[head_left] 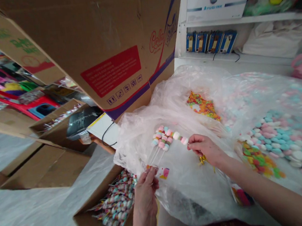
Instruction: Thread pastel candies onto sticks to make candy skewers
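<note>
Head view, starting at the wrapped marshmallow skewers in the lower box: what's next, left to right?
Wrapped marshmallow skewers → left hand → bunched marshmallow skewers → single skewer → right hand → loose marshmallow pile.

Cool, diffuse light brightens the white shelf (pixel 254 19), while the near face of the large cardboard box (pixel 104 31) stays dull and shaded. Pale glare streaks the crumpled plastic sheet (pixel 185 181). Wide-angle distortion stretches the edges. The marshmallow skewers (pixel 162 140) look soft-edged; haze at far right is possibly plastic reflection.
</note>
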Action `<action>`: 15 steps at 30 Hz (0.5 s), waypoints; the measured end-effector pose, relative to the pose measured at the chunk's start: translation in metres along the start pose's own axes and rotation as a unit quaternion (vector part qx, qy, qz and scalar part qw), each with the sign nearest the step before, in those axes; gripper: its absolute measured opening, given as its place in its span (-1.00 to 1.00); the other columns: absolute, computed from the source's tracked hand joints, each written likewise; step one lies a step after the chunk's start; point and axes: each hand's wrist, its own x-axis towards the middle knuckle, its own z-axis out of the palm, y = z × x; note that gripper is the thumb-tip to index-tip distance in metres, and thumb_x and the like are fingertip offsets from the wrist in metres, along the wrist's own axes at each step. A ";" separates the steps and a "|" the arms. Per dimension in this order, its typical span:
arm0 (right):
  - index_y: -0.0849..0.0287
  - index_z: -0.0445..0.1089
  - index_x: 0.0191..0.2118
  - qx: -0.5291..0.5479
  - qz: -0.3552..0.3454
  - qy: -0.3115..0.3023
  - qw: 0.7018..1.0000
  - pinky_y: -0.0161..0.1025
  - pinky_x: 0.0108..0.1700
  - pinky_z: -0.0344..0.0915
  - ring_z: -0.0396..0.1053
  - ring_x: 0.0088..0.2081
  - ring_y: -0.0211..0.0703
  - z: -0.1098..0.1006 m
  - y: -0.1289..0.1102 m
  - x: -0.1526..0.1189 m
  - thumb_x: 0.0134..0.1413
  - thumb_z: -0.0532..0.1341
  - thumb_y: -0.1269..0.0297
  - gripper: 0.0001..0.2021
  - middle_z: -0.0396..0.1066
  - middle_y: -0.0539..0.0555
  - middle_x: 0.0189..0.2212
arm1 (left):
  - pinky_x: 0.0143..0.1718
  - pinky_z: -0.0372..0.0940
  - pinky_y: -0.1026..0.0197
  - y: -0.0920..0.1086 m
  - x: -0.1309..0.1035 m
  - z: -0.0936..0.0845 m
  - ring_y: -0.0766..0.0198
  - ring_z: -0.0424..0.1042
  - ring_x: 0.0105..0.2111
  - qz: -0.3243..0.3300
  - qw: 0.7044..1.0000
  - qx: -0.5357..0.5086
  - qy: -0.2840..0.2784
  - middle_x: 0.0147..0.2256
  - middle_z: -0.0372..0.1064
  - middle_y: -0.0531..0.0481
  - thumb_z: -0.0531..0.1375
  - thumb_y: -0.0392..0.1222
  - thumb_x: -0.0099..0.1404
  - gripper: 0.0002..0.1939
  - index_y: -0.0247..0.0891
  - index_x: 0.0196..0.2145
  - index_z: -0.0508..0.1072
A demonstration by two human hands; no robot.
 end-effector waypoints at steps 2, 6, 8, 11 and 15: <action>0.18 0.30 -0.52 -0.008 0.006 0.016 1.000 -0.36 -0.59 -0.09 0.01 -0.64 -0.37 -0.002 0.007 -0.015 -0.15 0.20 0.27 -0.89 0.09 -0.14 -0.70 | -0.68 0.06 0.41 0.001 -0.006 0.000 0.49 0.18 -0.67 0.011 1.000 -0.004 -0.008 -0.60 0.30 0.12 0.44 -0.06 -0.21 -0.63 -0.37 -0.50 0.48; 0.16 0.24 -0.55 -0.080 -0.021 0.076 0.994 -0.35 -0.56 -0.08 0.02 -0.61 -0.34 0.002 0.011 -0.008 -0.17 0.15 0.27 -0.90 0.06 -0.14 -0.69 | -0.64 0.12 0.38 0.006 -0.010 0.011 0.48 0.23 -0.64 0.013 0.999 -0.020 -0.022 -0.53 0.37 0.09 0.45 -0.04 -0.29 -0.58 -0.35 -0.49 0.49; 0.15 0.21 -0.56 -0.147 -0.065 0.105 0.981 -0.35 -0.53 -0.06 0.05 -0.57 -0.32 0.010 0.004 0.014 -0.19 0.15 0.27 -0.90 0.08 -0.14 -0.67 | -0.61 0.14 0.37 0.008 -0.010 0.017 0.47 0.25 -0.62 0.015 0.999 -0.012 -0.034 -0.51 0.40 0.07 0.45 -0.04 -0.27 -0.58 -0.35 -0.48 0.50; 0.15 0.22 -0.58 -0.237 -0.109 0.107 0.960 -0.34 -0.50 -0.05 0.09 -0.54 -0.30 0.025 -0.012 0.058 -0.22 0.17 0.25 -0.87 0.12 -0.13 -0.66 | -0.60 0.14 0.36 0.008 -0.011 0.023 0.45 0.25 -0.61 0.017 0.999 0.000 -0.051 -0.52 0.40 0.04 0.44 -0.02 -0.26 -0.59 -0.36 -0.48 0.52; 0.17 0.28 -0.64 -0.267 -0.129 0.055 0.953 -0.32 -0.48 -0.05 0.11 -0.54 -0.30 0.036 -0.028 0.115 -0.21 0.20 0.25 -0.84 0.14 -0.11 -0.70 | -0.58 0.14 0.34 0.006 -0.010 0.019 0.43 0.24 -0.59 0.004 0.999 -0.002 -0.054 -0.54 0.39 0.05 0.44 0.00 -0.26 -0.60 -0.35 -0.51 0.52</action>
